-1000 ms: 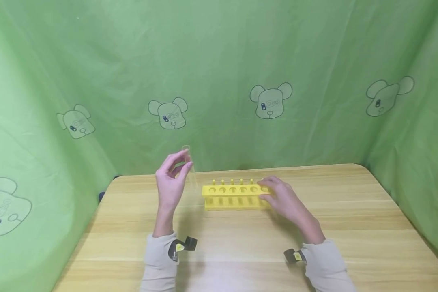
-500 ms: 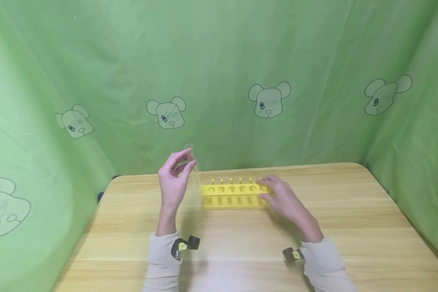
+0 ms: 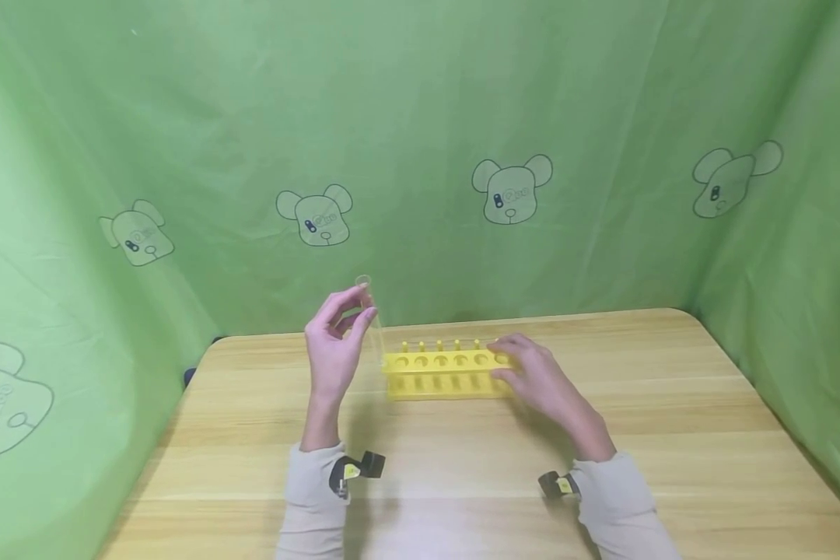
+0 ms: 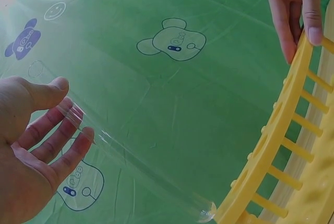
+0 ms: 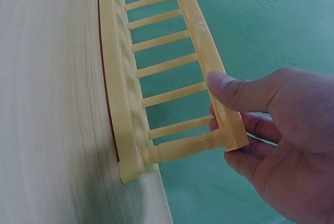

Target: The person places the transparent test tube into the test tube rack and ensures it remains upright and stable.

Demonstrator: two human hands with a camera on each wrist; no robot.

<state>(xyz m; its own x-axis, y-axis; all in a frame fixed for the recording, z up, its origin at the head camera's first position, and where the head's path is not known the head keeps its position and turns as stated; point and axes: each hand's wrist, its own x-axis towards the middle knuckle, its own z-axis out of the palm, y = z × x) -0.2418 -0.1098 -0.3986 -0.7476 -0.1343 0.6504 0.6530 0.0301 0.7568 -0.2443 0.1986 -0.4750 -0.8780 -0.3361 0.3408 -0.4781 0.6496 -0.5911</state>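
A clear test tube (image 4: 130, 156) is pinched near its open top between the thumb and fingers of my left hand (image 3: 334, 342). It slants, with its rounded lower end by the left end of a yellow test tube rack (image 3: 448, 364); whether the two touch I cannot tell. The rack stands on the table, with a row of round holes in its top bar and pegs along the back. My right hand (image 3: 542, 377) grips the rack's right end, thumb on one side of the top bar and fingers on the other, as the right wrist view shows.
The wooden table (image 3: 455, 482) reaches out on both sides of the rack. Green curtains (image 3: 420, 117) printed with bear heads close off the back and sides. A small black camera (image 3: 372, 465) sits on the left wrist, another camera (image 3: 550, 484) on the right.
My left hand has moved slightly right with the test tube, bringing its lower end from apart to beside the rack's left end. The right hand keeps its grip on the rack.
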